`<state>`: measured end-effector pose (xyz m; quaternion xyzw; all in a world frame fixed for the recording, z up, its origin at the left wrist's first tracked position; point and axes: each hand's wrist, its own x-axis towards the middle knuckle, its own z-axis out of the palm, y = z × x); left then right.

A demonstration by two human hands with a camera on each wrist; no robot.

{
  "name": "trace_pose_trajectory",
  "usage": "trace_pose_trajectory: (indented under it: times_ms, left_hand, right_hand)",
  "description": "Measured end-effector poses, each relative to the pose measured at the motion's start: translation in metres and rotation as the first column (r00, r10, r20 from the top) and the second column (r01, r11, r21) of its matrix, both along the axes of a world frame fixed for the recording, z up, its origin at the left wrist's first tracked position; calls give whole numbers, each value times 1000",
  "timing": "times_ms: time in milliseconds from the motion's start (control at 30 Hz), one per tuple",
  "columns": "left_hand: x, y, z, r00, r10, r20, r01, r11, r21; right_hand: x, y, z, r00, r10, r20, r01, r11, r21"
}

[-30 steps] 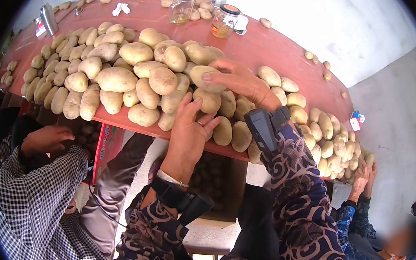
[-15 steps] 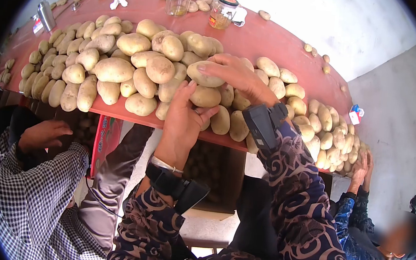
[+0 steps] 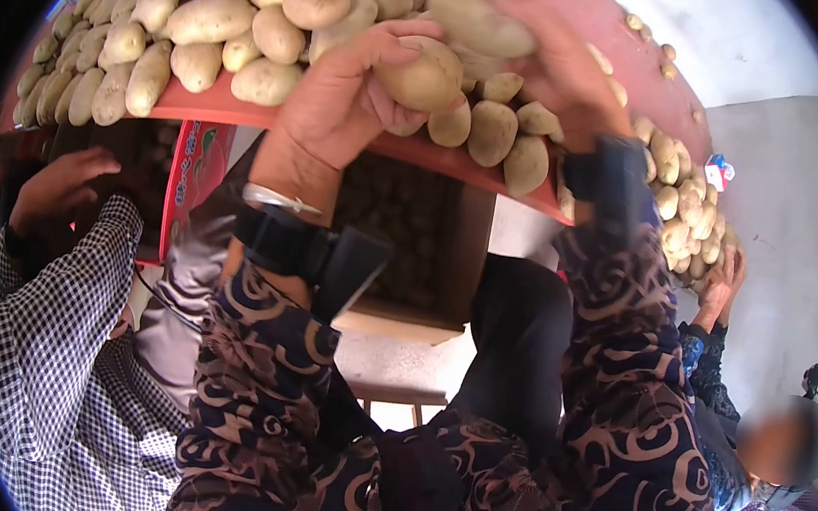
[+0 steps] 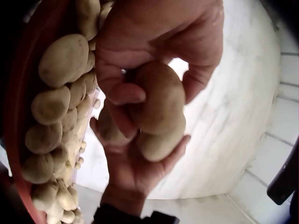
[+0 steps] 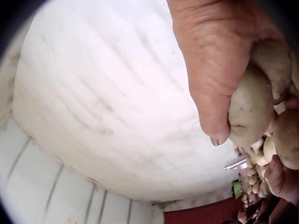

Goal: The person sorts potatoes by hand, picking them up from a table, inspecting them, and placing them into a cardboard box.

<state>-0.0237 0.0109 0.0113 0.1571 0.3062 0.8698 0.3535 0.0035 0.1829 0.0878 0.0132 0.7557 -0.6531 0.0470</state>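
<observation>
My left hand point(image 3: 331, 95) grips a round potato point(image 3: 424, 75) between thumb and fingers, just over the front edge of the pile. Beside it, my right hand point(image 3: 567, 69) holds a paler, longer potato point(image 3: 479, 18), blurred in the head view. In the right wrist view the thumb lies along this potato point(image 5: 252, 109), and a second potato point(image 5: 272, 67) shows under the palm. From the left wrist, the left hand's potato point(image 4: 161, 95) overlaps the right hand's potato point(image 4: 163, 142), with another potato point(image 4: 110, 128) by the right fingers.
Many potatoes point(image 3: 210, 20) are heaped along the red table point(image 3: 216, 109). Below its edge stands an open cardboard box point(image 3: 468, 251) with potatoes inside. A person in a checked sleeve point(image 3: 63, 271) sits at left; another person's hands point(image 3: 720, 281) touch the right-hand pile.
Both hands have come up off the pile, each with a potato; the left now grips the round one it was touching. The head view has tilted down.
</observation>
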Motion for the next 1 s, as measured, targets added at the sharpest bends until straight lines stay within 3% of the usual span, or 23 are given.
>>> trace_pose_trajectory:
  times_ms: [33, 67, 133, 167, 267, 300, 367, 467, 567, 600, 667, 733, 800, 833, 933, 1000]
  left_hand:
    - [-1, -8, 5, 986, -108, -126, 109, 994, -3]
    - [1, -12, 6, 987, -109, -119, 109, 994, -9]
    - [5, -17, 10, 960, -115, -257, 113, 993, -21]
    - [8, -19, 13, 966, -114, -234, 107, 993, -40]
    - [8, -16, 10, 961, -113, -253, 88, 990, -106]
    - [10, -15, 11, 961, -116, -251, 91, 990, -108]
    - [13, -13, 11, 927, -162, -339, 82, 968, -239]
    - [15, -11, 15, 909, -229, -349, 121, 944, -306]
    - [15, -11, 14, 885, -231, -405, 70, 924, -375]
    - [15, -11, 13, 884, -232, -405, 70, 924, -377]
    - [15, -10, 10, 849, -250, -465, 67, 925, -375]
    - [18, -11, 11, 848, -263, -460, 64, 913, -404]
    - [19, -11, 12, 847, -275, -455, 60, 900, -433]
    - [19, -11, 12, 846, -290, -448, 59, 885, -461]
    - [21, -10, 17, 874, -294, -388, 75, 868, -490]
    - [21, -10, 20, 895, -289, -341, 87, 861, -501]
  right_hand:
    - [8, 4, 0, 999, -44, -5, 43, 993, -110]
    - [20, 10, -1, 999, -44, 2, 44, 992, -117]
    - [43, 23, -4, 991, 132, -10, -132, 989, -69]
    - [50, 28, 0, 980, 182, 84, -194, 969, 154]
    - [75, 27, 3, 955, 161, 248, -220, 947, 232]
    - [79, 24, 5, 961, 156, 227, -214, 942, 259]
    - [86, 19, 4, 953, 149, 265, -209, 953, 218]
    - [87, 16, -7, 947, 91, 309, -144, 977, 154]
    - [84, 16, -14, 940, 193, 281, -300, 861, 410]
    - [85, 16, -19, 940, 194, 280, -300, 862, 409]
    - [88, 17, -33, 933, 322, 159, -356, 765, 536]
    - [89, 14, -35, 921, 329, 207, -388, 753, 532]
    - [88, 9, -35, 943, 219, 249, -310, 851, 424]
    - [87, 6, -36, 943, 219, 250, -310, 851, 424]
    - [89, -2, -37, 969, 193, 154, -231, 927, 294]
    - [92, -9, -35, 955, 176, 238, -176, 984, -21]
